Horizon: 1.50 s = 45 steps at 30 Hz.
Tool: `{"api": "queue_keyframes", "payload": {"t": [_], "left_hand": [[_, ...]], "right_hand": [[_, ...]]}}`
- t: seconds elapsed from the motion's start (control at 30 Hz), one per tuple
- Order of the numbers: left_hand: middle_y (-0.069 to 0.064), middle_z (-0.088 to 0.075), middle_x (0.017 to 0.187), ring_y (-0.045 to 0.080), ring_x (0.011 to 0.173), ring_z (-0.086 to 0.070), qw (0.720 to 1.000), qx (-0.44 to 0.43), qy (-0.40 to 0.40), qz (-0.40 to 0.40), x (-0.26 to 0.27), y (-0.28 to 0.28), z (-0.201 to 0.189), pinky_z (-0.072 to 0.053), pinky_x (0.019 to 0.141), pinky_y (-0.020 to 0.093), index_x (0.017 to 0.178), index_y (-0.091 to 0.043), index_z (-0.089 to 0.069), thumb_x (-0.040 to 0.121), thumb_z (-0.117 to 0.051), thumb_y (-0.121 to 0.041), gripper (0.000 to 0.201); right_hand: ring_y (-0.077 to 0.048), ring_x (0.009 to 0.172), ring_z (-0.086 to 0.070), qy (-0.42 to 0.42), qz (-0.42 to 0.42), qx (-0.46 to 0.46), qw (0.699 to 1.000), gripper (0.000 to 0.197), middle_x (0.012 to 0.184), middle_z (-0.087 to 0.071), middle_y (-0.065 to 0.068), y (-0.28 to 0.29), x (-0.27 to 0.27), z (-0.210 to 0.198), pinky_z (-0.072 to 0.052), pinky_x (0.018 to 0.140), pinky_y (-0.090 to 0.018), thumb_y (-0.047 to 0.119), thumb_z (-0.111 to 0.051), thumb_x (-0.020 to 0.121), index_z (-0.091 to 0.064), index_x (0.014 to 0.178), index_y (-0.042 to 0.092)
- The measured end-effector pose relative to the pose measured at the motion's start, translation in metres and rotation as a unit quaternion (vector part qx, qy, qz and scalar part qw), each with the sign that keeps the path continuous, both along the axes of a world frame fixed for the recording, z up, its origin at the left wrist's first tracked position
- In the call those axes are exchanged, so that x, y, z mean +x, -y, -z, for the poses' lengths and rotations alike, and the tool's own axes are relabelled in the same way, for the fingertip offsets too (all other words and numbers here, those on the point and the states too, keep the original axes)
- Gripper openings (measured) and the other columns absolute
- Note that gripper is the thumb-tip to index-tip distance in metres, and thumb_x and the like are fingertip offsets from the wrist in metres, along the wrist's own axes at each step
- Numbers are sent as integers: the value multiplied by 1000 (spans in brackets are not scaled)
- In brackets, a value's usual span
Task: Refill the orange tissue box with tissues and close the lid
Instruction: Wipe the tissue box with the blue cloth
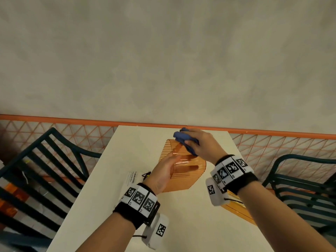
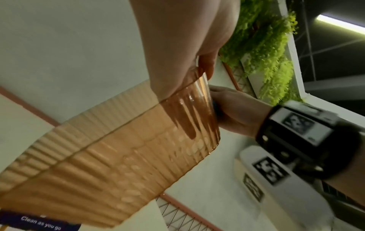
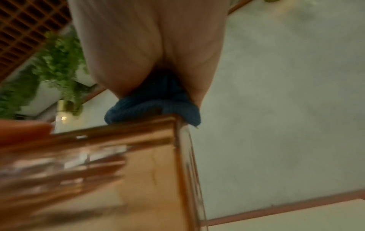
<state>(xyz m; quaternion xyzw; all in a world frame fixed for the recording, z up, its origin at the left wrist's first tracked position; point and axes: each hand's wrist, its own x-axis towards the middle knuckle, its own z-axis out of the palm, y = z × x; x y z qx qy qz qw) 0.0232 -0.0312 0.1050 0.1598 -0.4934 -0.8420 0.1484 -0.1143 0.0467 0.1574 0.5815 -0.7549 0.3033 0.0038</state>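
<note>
1. Left hand [image 1: 164, 174]: fingers inside the box [image 1: 183, 171], thumb outside, pinching its near wall.
2. Box: table [image 1: 112, 197] centre; ribbed clear orange plastic, probably light, stiff, slippery. Best gripped at the rim.
3. Right hand [image 1: 201, 144], 1 o'clock of box: closed on a soft blue cloth [image 1: 181, 137] at the far rim.

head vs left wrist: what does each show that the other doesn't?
Head only: the blue cloth gripped in the right hand, the white table, two dark slatted chairs, a printed card.
Left wrist only: green foliage on the wall, a "Clean as you go" sign.
Both: the left hand holding the ribbed orange tissue box, with the right hand at its far end.
</note>
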Motion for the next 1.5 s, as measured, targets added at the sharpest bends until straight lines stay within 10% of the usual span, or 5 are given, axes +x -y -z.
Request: {"api": "queue_keyframes", "payload": {"t": [0.33, 0.77, 1.07, 1.3, 1.5], "left_hand": [[12, -73, 97, 23, 84, -72, 992, 127, 6, -25, 2, 27, -7, -51, 79, 36, 105, -10, -68, 97, -29, -49, 55], [9, -70, 101, 22, 90, -68, 999, -20, -7, -42, -5, 10, -3, -51, 89, 41, 113, -17, -62, 100, -34, -25, 32], [8, -71, 105, 26, 99, -65, 992, -100, 62, -42, -9, 4, 1, -49, 91, 42, 104, -24, -66, 102, -32, -30, 34], [1, -66, 101, 12, 89, -63, 981, -174, 68, -51, 0, 12, 7, -53, 63, 16, 118, -15, -57, 101, -36, -24, 29], [-19, -65, 96, -8, 81, -67, 955, -280, 91, 27, 7, 12, 0, -48, 74, 5, 102, -31, -57, 102, -35, -20, 24]], "right_hand": [[-33, 132, -41, -212, -70, -24, 974, 58, 134, -56, -7, -27, 52, 52, -41, 104, -51, 6, -79, 69, -59, 123, 16], [-11, 123, -46, -33, -43, -61, 997, 40, 134, -52, 1, -23, 26, 13, -29, 102, -3, 10, -61, 86, -58, 126, 12], [-28, 100, -61, -23, -38, 80, 996, 23, 111, -67, -11, 15, -12, -23, -48, 83, -33, 9, -55, 88, -67, 108, 11], [-18, 127, -47, -28, -62, 59, 996, 40, 139, -49, -3, -5, 14, 10, -31, 105, -19, 13, -59, 89, -55, 129, 11], [-18, 124, -50, 8, 3, 16, 1000, 37, 137, -53, -3, 8, -20, 11, -28, 99, -12, 12, -55, 91, -57, 128, 13]]}}
